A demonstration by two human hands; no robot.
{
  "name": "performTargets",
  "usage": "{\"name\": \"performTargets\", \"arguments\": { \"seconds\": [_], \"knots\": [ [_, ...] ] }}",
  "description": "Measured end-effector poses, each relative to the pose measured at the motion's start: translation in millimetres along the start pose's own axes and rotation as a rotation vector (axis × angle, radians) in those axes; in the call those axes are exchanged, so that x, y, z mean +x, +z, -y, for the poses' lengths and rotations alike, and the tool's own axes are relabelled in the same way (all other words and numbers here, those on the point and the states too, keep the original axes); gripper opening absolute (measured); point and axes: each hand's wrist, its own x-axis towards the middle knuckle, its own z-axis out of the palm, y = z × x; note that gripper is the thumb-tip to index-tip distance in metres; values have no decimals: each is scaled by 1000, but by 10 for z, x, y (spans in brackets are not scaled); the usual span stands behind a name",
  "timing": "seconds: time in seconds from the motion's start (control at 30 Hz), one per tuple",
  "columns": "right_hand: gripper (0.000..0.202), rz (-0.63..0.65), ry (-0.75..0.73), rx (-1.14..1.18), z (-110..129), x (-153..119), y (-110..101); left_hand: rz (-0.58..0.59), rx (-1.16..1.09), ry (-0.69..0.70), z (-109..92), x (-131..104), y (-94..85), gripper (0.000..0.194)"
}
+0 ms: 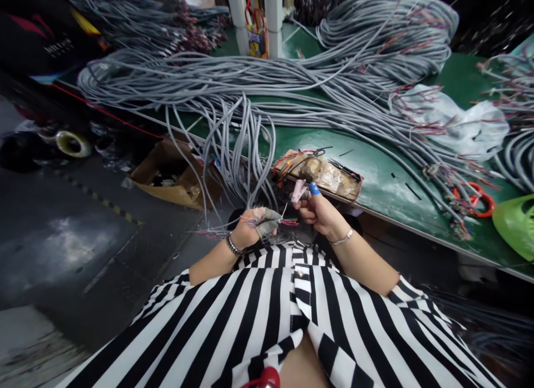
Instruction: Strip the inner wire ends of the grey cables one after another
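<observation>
My left hand is closed around a grey cable's end, its fingers partly wrapped in greyish coverings. Thin coloured wires, red and green among them, stick out of that grip to the right. A short pale strand rises beside them. Just to the right, my right hand is held with curled fingers, a blue cover on the thumb and a pinkish wrap on a finger. Whether anything small sits in its pinch is hidden. Grey cables hang over the table edge above my left hand.
A green table carries long bundles of grey cable. At its front edge lies a taped block with wires on it. Orange-handled scissors, a plastic bag and a green basket are rightward. A cardboard box stands below left.
</observation>
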Motion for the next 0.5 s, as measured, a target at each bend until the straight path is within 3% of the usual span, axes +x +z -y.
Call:
{"name": "performTargets", "arguments": {
  "seconds": [0.23,0.5],
  "knots": [
    [52,-61,-145,-8,15,52,93,-81,-103,60,-8,256,75,39],
    [51,-133,-235,-21,-74,90,64,-36,-99,8,120,408,164,41]
  ]
}}
